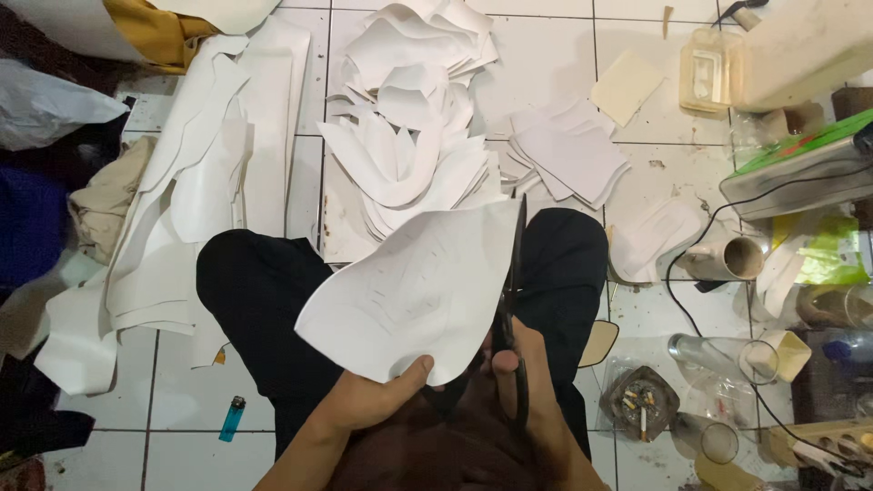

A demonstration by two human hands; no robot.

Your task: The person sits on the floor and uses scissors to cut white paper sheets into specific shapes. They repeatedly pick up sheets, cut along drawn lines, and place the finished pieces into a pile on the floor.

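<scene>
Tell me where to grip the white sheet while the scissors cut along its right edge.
Grip the white sheet at its near bottom edge, from below, as the left hand does: the scissors occupy the right edge.

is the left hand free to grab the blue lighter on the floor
Probably not as things stand: the left hand is holding the white sheet being cut, though the floor path to the lighter looks open.

The left hand (377, 395) pinches a white sheet (414, 291) by its lower edge, while the right hand (514, 364) works black scissors (514, 300) along its right side, above a heap of cut white pieces (409, 136) on the tiled floor (536, 64).
</scene>
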